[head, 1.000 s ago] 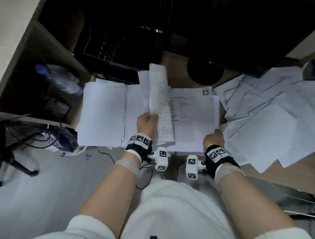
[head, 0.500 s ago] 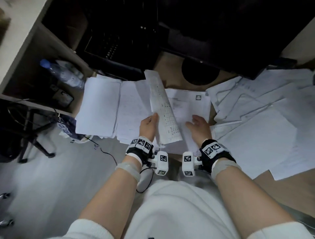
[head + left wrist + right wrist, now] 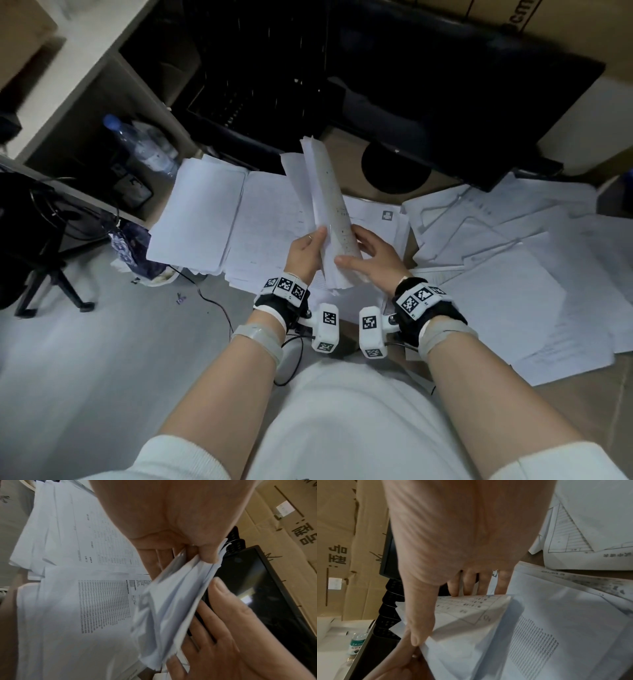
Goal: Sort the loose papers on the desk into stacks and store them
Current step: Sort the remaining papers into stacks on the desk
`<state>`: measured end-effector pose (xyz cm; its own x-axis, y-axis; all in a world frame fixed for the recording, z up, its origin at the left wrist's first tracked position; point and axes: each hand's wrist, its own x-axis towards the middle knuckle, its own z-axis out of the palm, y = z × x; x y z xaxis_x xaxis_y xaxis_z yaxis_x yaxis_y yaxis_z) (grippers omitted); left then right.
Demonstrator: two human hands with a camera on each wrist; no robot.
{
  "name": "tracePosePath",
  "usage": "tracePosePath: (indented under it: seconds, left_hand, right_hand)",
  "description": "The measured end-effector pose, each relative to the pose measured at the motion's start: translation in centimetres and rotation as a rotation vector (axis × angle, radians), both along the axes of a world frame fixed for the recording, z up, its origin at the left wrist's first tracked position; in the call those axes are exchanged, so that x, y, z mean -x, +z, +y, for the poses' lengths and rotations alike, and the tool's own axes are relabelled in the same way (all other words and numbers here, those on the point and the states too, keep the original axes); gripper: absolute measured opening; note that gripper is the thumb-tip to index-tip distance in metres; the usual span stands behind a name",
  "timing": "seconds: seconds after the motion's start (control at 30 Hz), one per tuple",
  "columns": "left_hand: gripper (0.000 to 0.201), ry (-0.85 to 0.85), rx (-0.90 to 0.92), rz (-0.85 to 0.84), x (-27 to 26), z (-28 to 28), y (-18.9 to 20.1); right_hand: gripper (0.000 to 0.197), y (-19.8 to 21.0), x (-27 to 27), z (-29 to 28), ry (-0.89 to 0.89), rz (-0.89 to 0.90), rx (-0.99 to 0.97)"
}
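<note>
Your left hand pinches the sheaf at its near end, held above the desk papers; long axis runs away from you. Right hand cups its right side, fingers straight, nearer for squaring.

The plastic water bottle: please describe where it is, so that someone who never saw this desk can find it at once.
Start at the black monitor, then look left past the black mesh tray to the open shelf compartment. The plastic water bottle lies there on its side, left of the paper stacks. It is the only clear thing with a blue cap.
</note>
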<state>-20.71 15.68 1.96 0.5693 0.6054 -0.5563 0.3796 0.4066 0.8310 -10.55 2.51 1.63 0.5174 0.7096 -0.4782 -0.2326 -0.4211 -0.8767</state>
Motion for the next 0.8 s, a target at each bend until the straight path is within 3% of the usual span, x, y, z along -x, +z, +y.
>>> tracePosePath:
  seconds: [0.27, 0.47, 0.57, 0.7, 0.8]
  left_hand:
    - [0.004, -0.102, -0.222, 0.037, -0.2, 1.7, 0.3]
    - [0.009, -0.078, -0.247, 0.118, 1.0, 4.8, -0.4]
    - [0.011, -0.065, -0.245, 0.111, 2.1, 6.5, -0.4]
    - [0.008, -0.044, -0.232, 0.134, 4.0, 9.7, -0.9]
    - [0.013, 0.025, -0.235, 0.148, 5.7, 12.3, -1.4]
  right_hand:
    - [0.085, 1.0, -0.1, 1.8, -0.002, -0.028, 0.056]
    - [0.072, 2.9, 1.2, 4.3, -0.153, 0.119, 0.048]
    - [0.045, 2.7, 2.2, 6.0, -0.151, 0.03, 0.081]
    - [0.02, 0.4, 2.9, 8.4, -0.248, -0.239, 0.348]
    - [0.027, 0.1, 3.7, 10.2, -0.333, -0.333, 0.466]
